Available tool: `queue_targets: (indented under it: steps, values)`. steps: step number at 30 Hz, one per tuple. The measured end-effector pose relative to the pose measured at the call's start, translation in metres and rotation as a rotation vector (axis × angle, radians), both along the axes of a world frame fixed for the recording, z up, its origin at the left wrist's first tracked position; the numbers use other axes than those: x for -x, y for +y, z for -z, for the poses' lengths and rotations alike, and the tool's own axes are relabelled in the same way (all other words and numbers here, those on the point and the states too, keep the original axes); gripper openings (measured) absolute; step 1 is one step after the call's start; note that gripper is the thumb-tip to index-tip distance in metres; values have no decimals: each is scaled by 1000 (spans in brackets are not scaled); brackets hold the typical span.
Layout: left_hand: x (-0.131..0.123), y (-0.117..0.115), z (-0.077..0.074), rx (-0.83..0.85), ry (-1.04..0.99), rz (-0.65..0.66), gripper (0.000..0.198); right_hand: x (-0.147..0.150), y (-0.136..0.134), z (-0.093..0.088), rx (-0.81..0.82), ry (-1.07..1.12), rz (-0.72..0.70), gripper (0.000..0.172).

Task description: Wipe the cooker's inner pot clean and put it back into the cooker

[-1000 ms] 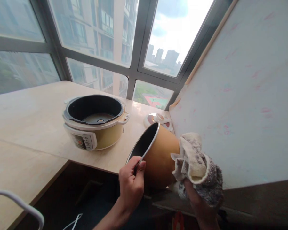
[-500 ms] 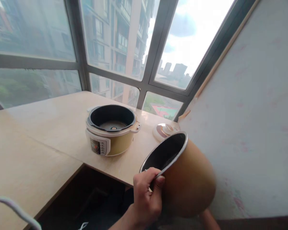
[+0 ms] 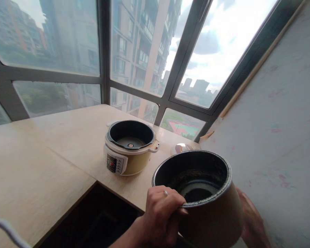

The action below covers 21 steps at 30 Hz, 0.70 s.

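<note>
Left hand (image 3: 164,214) is gripping a rigid-looking inner pot (image 3: 210,224) by the rim, probably safest. Right hand (image 3: 253,222) is touching its right side, grip unclear.

My pot (image 3: 200,196) is black inside, dull brown outside; I see a white-and-gold cooker (image 3: 137,161), cream desk (image 3: 54,148), pink-flecked pale wall (image 3: 281,155).

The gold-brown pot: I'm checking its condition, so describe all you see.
The round, gold-brown, metal-looking pot has a dark, marked interior and scuffed silvery rim. Held near the beige tabletop, it tilts toward the camera. The left-hand grip holds its rim; the right-hand grip touches its right side.
</note>
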<state>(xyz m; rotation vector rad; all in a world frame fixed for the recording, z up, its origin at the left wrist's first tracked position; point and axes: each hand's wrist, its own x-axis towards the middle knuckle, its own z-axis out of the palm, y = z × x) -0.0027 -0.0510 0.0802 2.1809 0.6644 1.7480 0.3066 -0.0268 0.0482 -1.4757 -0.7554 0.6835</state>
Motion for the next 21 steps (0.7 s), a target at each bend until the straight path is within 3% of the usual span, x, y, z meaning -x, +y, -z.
queue_targets:
  steps: [3,7,12,15,17,21]
  values:
    - [3,2,-2,-3,10,142,12,14,-10,-49,-50,181,-77,61]
    - [2,-1,6,-58,145,129,11,36,-21,-100,11,201,-161,63]
    - [-6,-3,25,-110,287,136,17,67,-35,-123,104,240,-293,60]
    - [-3,-3,19,-184,306,153,12,76,-41,-126,56,227,-263,68]
    - [1,-2,9,-224,298,140,29,76,-44,-128,10,220,-224,73]
    - [5,3,-7,-42,154,52,113,75,-48,-132,-39,239,-133,74]
